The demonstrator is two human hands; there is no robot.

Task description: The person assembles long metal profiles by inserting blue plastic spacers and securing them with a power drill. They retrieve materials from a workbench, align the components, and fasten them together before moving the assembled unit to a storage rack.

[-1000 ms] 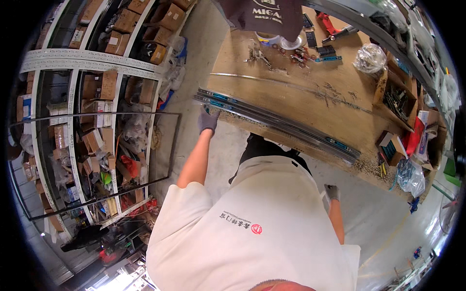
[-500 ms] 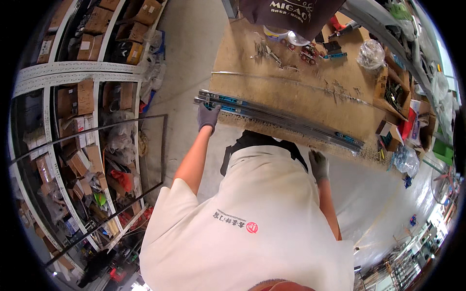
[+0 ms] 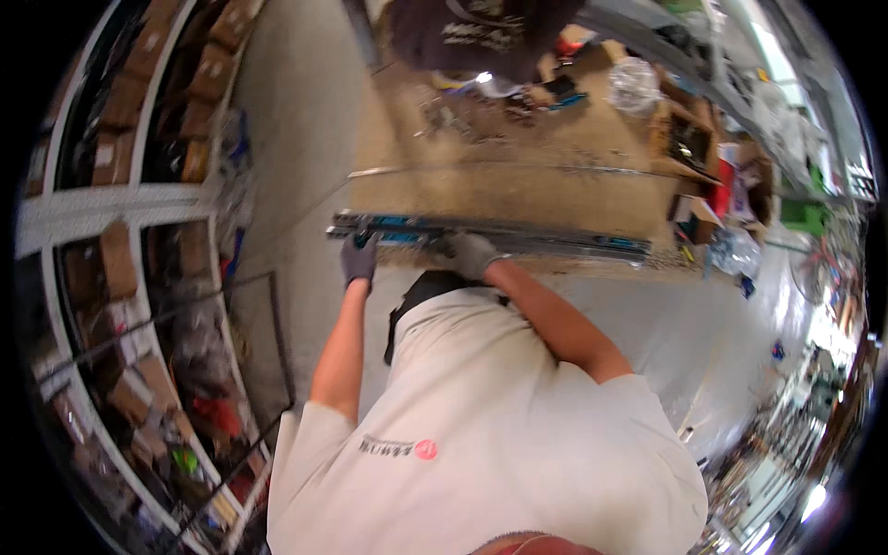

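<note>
Long dark metal profiles (image 3: pixel 546 240) with blue fittings near their ends lie side by side along the front edge of a brown workbench (image 3: pixel 592 202). My left hand (image 3: pixel 359 259), in a grey glove, is closed at their left end, fingers over the front profile. A short way to its right, my gloved right hand (image 3: pixel 470 254) rests on the same profiles with its fingers curled onto the front one. Blur and the glove hide the fingertips of this hand. A thin metal strip (image 3: pixel 518 166) lies farther back on the bench, roughly parallel to the profiles.
Small metal parts (image 3: pixel 449 120) lie at the back of the bench, near a dark cloth (image 3: pixel 481 37). Cardboard boxes (image 3: pixel 684 139) and a clear plastic bag (image 3: pixel 735 252) are at the right end. White-framed shelving (image 3: pixel 111 208) and a thin dark frame (image 3: pixel 282 338) stand to the left.
My right hand has come from beside the bench's front edge at the right onto the profiles, near the left one. My left hand stays at their left end. The whole view has shifted and turned.
</note>
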